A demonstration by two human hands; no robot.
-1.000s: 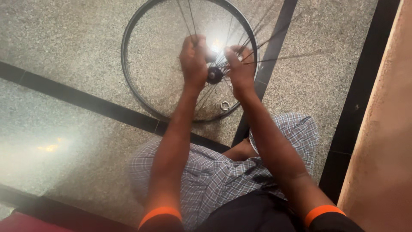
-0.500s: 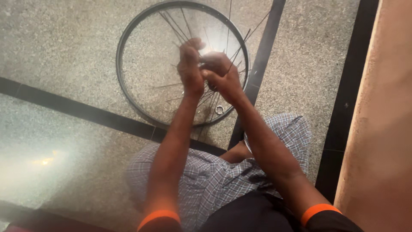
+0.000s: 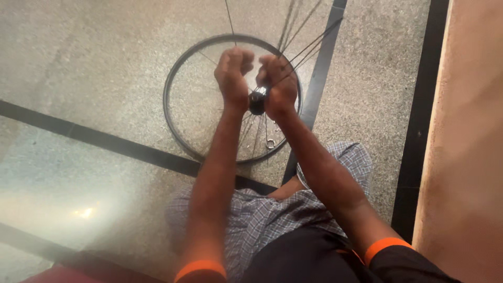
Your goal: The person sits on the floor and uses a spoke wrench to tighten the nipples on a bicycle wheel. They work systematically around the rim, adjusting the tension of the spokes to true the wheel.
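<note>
Your left hand (image 3: 234, 73) and right hand (image 3: 277, 81) were both closed around loose spokes (image 3: 309, 44) at the hub (image 3: 257, 100), above the rim (image 3: 173, 123) on the floor (image 3: 94, 68); lacing looked barely begun.

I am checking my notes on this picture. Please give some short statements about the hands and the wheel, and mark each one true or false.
1. Both hands, left hand and right hand, are at the dark hub of the thin black round bicycle rim. True.
2. The rim lies on a wooden table. False: on the speckled stone floor.
3. Thin metal spokes stick out past the rim. True.
4. The person wears gloves. False: the hands are bare.
</note>
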